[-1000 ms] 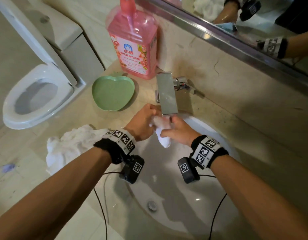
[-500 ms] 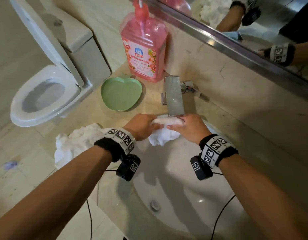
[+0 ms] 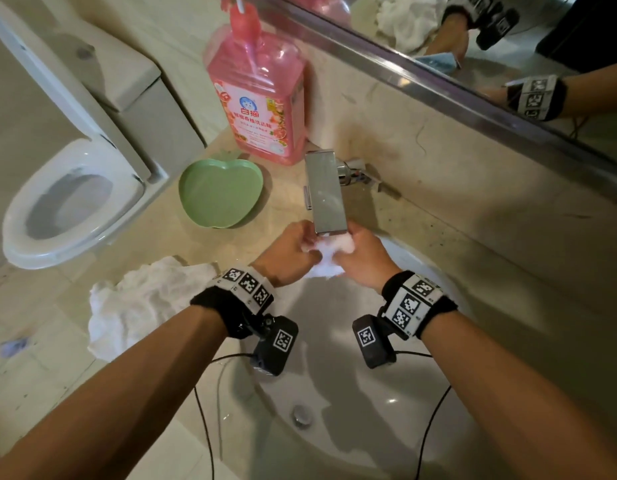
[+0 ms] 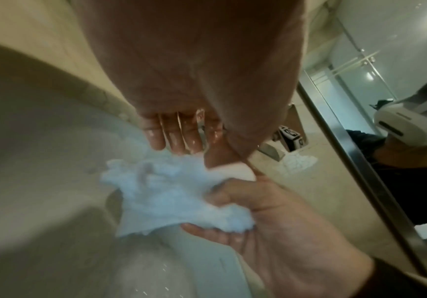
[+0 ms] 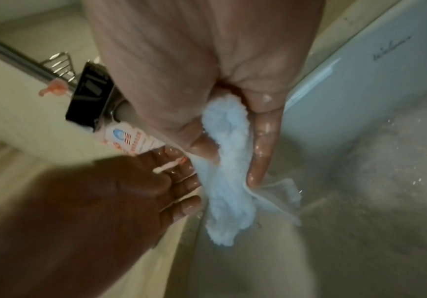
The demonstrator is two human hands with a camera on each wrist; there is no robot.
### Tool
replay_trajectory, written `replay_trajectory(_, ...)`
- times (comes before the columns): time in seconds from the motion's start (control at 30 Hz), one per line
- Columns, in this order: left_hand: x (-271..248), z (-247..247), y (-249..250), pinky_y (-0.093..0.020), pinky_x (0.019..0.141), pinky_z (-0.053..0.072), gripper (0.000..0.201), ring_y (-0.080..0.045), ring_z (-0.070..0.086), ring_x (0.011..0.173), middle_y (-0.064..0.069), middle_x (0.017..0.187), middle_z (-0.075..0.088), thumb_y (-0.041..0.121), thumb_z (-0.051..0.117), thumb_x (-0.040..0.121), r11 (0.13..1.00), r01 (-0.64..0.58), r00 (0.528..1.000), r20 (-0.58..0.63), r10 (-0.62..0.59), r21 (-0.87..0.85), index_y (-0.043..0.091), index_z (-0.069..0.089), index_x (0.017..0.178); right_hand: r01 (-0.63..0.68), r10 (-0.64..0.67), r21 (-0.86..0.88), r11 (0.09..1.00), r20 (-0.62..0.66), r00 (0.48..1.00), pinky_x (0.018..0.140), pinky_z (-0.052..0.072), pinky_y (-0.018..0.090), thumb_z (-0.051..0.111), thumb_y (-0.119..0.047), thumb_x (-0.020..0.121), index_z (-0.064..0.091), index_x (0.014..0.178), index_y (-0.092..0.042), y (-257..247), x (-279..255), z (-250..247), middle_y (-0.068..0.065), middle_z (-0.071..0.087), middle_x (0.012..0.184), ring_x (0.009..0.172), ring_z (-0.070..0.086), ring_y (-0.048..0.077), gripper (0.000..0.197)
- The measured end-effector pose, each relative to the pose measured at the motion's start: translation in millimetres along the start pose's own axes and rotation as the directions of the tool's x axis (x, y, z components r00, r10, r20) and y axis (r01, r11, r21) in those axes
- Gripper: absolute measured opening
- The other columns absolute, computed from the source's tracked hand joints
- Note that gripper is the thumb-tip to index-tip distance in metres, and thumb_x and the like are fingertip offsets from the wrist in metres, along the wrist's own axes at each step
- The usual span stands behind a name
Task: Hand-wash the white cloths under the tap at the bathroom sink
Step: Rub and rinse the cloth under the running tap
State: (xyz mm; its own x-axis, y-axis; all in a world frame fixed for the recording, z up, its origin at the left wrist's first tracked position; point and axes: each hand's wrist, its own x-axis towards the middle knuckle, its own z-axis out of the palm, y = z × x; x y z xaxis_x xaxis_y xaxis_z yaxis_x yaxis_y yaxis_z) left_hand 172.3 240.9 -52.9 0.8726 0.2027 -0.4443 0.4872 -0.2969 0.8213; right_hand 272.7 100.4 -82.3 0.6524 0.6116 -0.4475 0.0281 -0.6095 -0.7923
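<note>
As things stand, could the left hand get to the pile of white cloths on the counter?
Probably yes. The pile lies on the counter beside the left forearm, nothing between them. But the left hand grips the wet cloth with the right hand, so it must let go first.

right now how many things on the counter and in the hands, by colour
white: 2, the cloth in both hands and the cloth heap on the counter
pink: 1, the soap bottle
green: 1, the apple-shaped dish
total: 4
</note>
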Motion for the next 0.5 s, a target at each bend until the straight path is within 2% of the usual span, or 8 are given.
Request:
replay_trajectory(0.07,3,-8,-7,-0.030,0.091,0.045,0.069,-0.022,0.053,0.120,-0.002,0.128,0.052,0.015,0.071,0.074,0.996,-0.031,1.000,0.003,0.031,0.088,0.011,0.039,0.135,0.007,-0.009,0.089,0.996,0.017,1.000,0.090,0.056,0.050,0.058,-0.001,0.077,0.062,0.119,-0.016,-2,0,-5,0.013,0.070,0.109,0.102,0.065,0.035,0.045)
replay_trajectory(0.1,5,-11,-9,-0.031,0.094,0.046,0.075,-0.021,0.053,0.121,-0.001,0.131,0.052,0.011,0.077,0.074,0.996,-0.051,0.998,0.052,0.047,0.072,0.012,0.038,0.138,0.007,-0.010,0.128,0.992,0.024,1.000,0.090,0.055,0.052,0.059,-0.002,0.073,0.062,0.116,-0.015,-3,0,-7,0.017,0.069,0.109,0.103,0.064,0.038,0.045)
replay_trajectory(0.13,8,-12,-8,-0.031,0.092,0.048,0.074,-0.017,0.058,0.116,0.001,0.128,0.058,0.009,0.080,0.074,0.997,-0.061,0.992,0.110,0.056,0.038,0.016,0.042,0.137,0.007,-0.013,0.161,0.987,0.033,0.999,0.091,0.053,0.053,0.060,-0.004,0.069,0.063,0.115,-0.015,-4,1,-9,0.018,0.068,0.111,0.105,0.063,0.039,0.047)
replay_trajectory(0.2,13,-12,-5,-0.029,0.076,0.054,0.052,-0.011,0.070,0.089,0.006,0.098,0.073,0.011,0.081,0.074,0.999,-0.026,0.980,0.197,0.017,0.047,0.026,0.059,0.118,0.036,-0.051,0.218,0.975,0.062,0.997,0.089,0.053,0.054,0.062,-0.002,0.067,0.063,0.110,-0.012,-5,0,-15,0.020,0.067,0.108,0.098,0.064,0.035,0.044)
replay_trajectory(0.27,20,-7,0,-0.025,0.068,0.055,0.030,-0.010,0.071,0.074,0.001,0.081,0.075,0.016,0.083,0.073,0.994,0.034,0.973,0.225,-0.057,0.107,0.022,0.066,0.098,0.067,-0.093,0.270,0.961,0.084,0.992,0.072,0.049,0.042,0.062,0.002,0.070,0.065,0.089,-0.018,-4,-2,-20,0.007,0.065,0.087,0.081,0.056,0.021,0.028)
replay_trajectory(0.33,29,4,2,-0.019,0.069,0.051,0.027,-0.009,0.068,0.080,0.000,0.086,0.069,0.011,0.079,0.075,0.979,0.039,0.967,0.238,-0.088,0.200,0.017,0.061,0.094,0.058,-0.089,0.276,0.959,0.098,0.991,0.066,0.040,0.030,0.061,-0.001,0.066,0.063,0.075,-0.031,-3,-7,-26,-0.016,0.058,0.077,0.075,0.049,0.010,0.031)
replay_trajectory(0.43,38,15,1,-0.024,0.070,0.049,0.015,-0.023,0.063,0.088,-0.002,0.091,0.066,0.014,0.068,0.079,0.877,0.026,0.983,0.146,-0.109,0.480,0.023,0.058,0.085,-0.014,-0.028,0.307,0.952,0.135,0.991,0.068,0.045,0.025,0.056,-0.010,0.064,0.063,0.078,-0.036,1,-12,-32,-0.027,0.062,0.086,0.075,0.055,0.003,0.031)
replay_trajectory(0.5,39,13,-3,-0.030,0.078,0.053,0.024,-0.027,0.065,0.094,-0.008,0.105,0.069,0.025,0.070,0.079,0.851,0.050,0.997,0.029,-0.076,0.522,0.020,0.066,0.102,-0.101,0.046,0.385,0.917,0.151,0.988,0.078,0.050,0.032,0.055,-0.016,0.068,0.065,0.084,-0.034,6,-12,-35,-0.020,0.066,0.101,0.094,0.062,0.010,0.026)
